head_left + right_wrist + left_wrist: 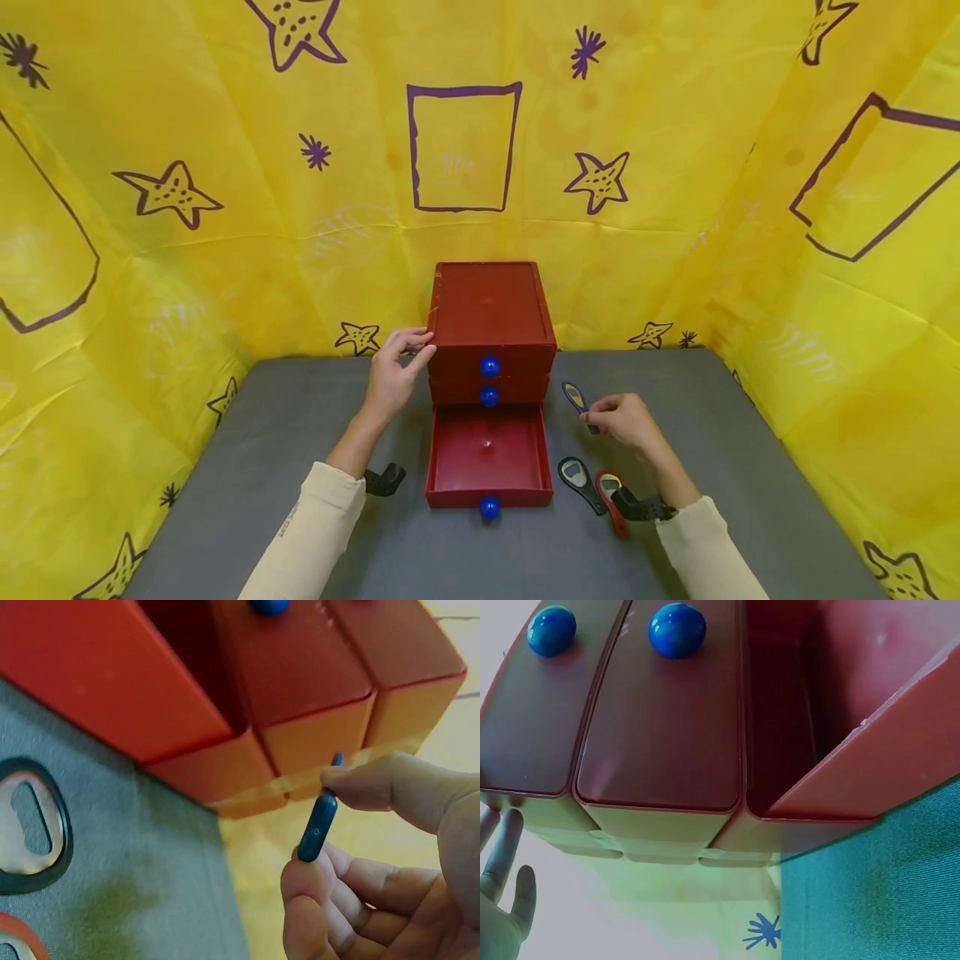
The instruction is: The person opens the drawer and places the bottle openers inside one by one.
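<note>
A small red chest of drawers (491, 304) with blue round knobs stands on the grey table. Its bottom drawer (487, 454) is pulled out, and nothing lies inside. My left hand (393, 367) touches the upper left side of the chest, fingers extended. To the right of the chest, my right hand (622, 419) pinches a blue bottle opener (575, 396) between thumb and fingers; the right wrist view shows the opener (316, 829) edge-on. A black bottle opener (576, 475) and a red bottle opener (618, 521) lie on the table below that hand, the red one partly hidden by the wrist camera.
Yellow cloth (360, 250) with purple drawings surrounds the table (300, 442) at the back and sides. The open drawer juts toward me, its blue knob (490, 508) in front. The two upper drawers (660, 735) are closed.
</note>
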`<action>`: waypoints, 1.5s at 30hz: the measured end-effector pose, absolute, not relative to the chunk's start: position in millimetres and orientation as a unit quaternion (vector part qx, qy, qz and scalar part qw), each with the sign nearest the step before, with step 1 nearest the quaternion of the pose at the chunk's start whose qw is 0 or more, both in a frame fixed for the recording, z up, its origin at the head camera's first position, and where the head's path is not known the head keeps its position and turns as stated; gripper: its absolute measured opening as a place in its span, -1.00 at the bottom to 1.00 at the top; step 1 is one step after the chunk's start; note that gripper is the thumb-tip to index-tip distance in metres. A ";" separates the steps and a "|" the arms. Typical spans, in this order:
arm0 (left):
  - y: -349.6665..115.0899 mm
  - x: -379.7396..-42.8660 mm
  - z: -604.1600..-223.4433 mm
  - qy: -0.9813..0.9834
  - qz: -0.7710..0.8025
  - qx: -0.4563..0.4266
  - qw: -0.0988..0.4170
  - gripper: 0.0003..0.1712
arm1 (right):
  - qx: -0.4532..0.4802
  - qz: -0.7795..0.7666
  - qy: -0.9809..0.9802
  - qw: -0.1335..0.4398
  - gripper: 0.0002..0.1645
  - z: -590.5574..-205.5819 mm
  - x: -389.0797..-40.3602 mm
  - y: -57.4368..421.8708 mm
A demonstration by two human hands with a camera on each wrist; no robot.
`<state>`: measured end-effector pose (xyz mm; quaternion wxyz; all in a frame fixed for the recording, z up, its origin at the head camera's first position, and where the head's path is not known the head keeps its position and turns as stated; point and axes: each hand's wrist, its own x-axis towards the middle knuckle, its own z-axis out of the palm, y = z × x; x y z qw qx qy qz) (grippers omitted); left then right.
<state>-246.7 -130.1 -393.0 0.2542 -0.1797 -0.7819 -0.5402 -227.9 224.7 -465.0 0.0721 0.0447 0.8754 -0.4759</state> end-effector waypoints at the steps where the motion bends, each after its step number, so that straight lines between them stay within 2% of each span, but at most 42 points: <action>1: -130.2 -247.2 -393.4 -0.781 -0.542 -0.180 0.253 -0.77 | 0.038 -0.473 0.877 0.077 -0.70 -462.5 -226.2 224.4; 14: -132.5 -248.4 -391.4 -0.781 -0.562 -0.164 0.218 -0.75 | -0.054 -0.475 0.871 0.110 -0.74 -451.9 -208.6 198.5; 20: -132.5 -247.0 -390.5 -0.779 -0.565 -0.161 0.218 -0.75 | -0.086 -0.467 0.873 0.111 -0.78 -452.3 -205.0 177.7; 32: -130.7 -247.8 -391.1 -0.779 -0.569 -0.162 0.209 -0.75 | -0.123 -0.413 0.898 0.092 -0.80 -457.4 -198.3 136.5; 45: -129.4 -247.0 -392.0 -0.768 -0.578 -0.161 0.223 -0.77 | -0.174 -0.353 0.918 0.051 -0.81 -469.6 -195.2 95.5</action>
